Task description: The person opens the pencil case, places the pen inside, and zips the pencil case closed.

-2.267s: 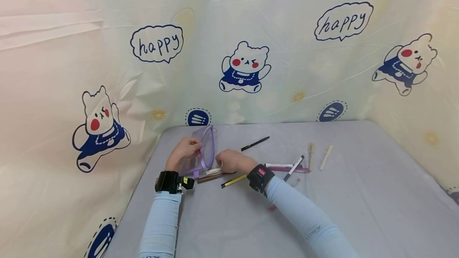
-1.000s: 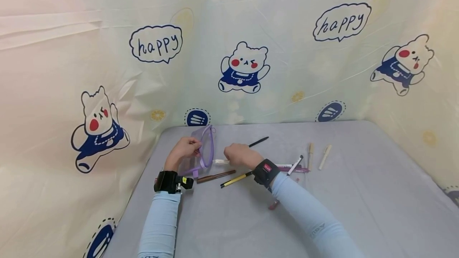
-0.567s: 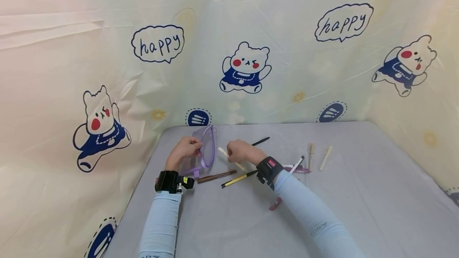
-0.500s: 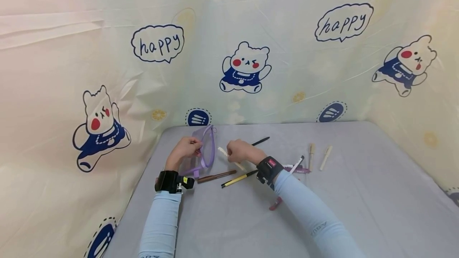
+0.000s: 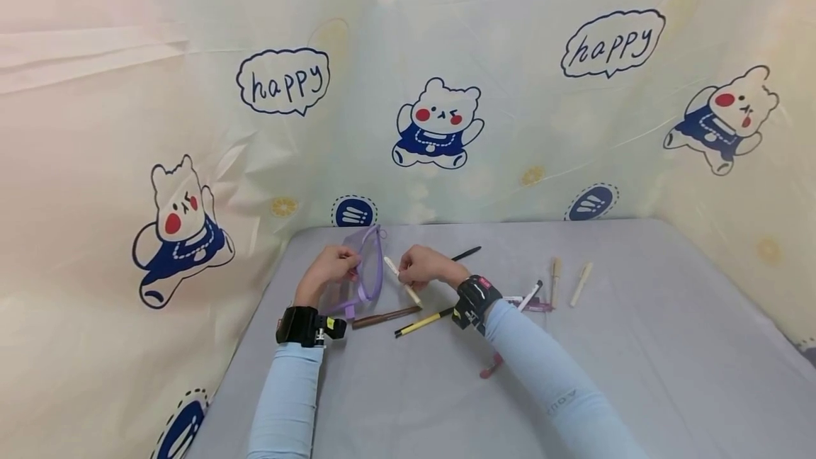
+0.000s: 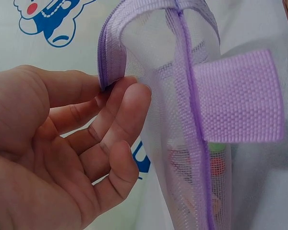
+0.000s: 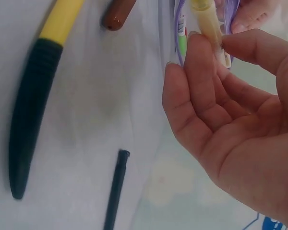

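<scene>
Lying nearest, a yellow-and-black pen [image 5: 423, 324]; beyond it, the right hand [image 5: 426, 265] pinches a cream pen [image 5: 412, 295] just beside the purple mesh pouch [image 6: 194, 115], whose edge the left hand [image 5: 333, 265] pinches. Turning the cream pen end-on to a steadied opening should work best.

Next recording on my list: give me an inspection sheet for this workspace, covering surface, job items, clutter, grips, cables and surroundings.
Surface: grey cloth, lightly creased.
Job items: mesh pouch with purple edging, coloured items showing through it; cream pen, right of the pouch in the head view.
Clutter: brown pen, yellow-and-black pen, black pen and two pale pens lying loose; further pens partly behind the right arm.
Grips: left grip pinches the pouch's edge; right grip pinches the cream pen.
Cables: nothing seen.
Surroundings: pale sheet printed with bears and "happy" bubbles.
</scene>
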A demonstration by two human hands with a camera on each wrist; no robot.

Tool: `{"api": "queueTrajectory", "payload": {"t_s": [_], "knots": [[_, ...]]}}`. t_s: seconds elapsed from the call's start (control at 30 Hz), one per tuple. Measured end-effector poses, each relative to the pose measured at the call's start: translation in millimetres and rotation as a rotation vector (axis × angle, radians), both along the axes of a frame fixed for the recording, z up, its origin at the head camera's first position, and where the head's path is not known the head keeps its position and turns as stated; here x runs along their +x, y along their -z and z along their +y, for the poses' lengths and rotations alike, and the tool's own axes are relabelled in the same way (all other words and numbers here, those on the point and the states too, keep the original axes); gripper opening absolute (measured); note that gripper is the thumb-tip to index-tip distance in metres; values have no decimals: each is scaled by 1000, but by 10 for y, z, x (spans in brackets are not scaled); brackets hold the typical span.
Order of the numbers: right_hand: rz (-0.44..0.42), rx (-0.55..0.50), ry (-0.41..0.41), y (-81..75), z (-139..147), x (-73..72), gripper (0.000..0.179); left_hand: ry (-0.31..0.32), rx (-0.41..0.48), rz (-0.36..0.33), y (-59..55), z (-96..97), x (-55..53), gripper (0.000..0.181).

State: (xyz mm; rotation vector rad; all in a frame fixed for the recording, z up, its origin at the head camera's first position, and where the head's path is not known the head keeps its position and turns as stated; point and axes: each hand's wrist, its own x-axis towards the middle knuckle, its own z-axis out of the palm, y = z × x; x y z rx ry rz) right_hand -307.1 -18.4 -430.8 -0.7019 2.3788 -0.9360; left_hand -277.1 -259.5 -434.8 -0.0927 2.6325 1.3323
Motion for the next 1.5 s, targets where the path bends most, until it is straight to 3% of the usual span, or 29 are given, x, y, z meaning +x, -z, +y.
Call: {"api": "queueTrajectory", "payload": {"t_s": [0.63, 1.2, 1.5], "knots": [[-127, -226, 169, 209, -203, -171, 21, 9, 0, 11, 17, 18, -4, 29], [-229, -349, 324, 209, -512, -257, 16, 14, -4, 27, 15, 36, -28, 28], [-272, -395, 314, 122, -625, -191, 25, 6, 5, 36, 13, -30, -17, 29]]}}
